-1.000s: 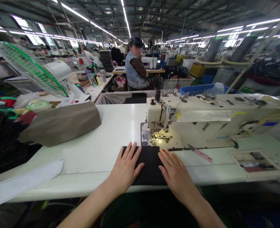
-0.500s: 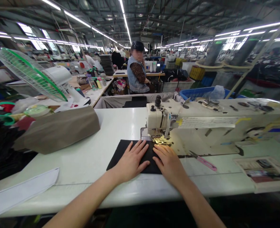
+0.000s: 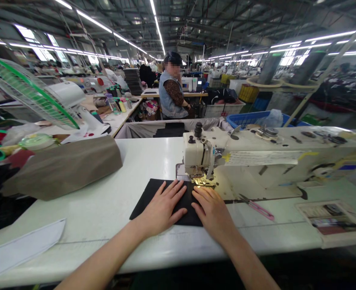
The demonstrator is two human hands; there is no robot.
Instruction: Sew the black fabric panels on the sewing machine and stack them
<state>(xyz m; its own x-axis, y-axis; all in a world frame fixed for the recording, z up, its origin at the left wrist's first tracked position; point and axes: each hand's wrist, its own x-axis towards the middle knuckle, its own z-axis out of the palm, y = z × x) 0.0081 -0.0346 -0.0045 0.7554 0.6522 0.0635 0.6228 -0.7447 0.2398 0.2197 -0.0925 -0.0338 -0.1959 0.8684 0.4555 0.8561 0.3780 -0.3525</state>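
A black fabric panel (image 3: 146,201) lies flat on the sewing table (image 3: 105,213), its far right edge at the presser foot of a cream sewing machine (image 3: 196,155). My left hand (image 3: 162,207) rests on the panel's middle, palm down with fingers spread. Close to the lit metal guide (image 3: 204,182), my right hand (image 3: 212,207) presses on the right end of the panel, fingers stretched out. Neither hand grips anything. The needle itself is too small to make out.
Pink-handled thread snips (image 3: 258,207) and a tray of small tools (image 3: 331,221) lie at the right. On the left are a brown-grey fabric piece (image 3: 66,167), a white strip (image 3: 23,251) and a fan (image 3: 33,92). A co-worker (image 3: 173,90) is beyond the table.
The whole view has shifted slightly, with most things a little further left. Both hands stay flat on the black panel, and the panel sits nearly the same at the machine.
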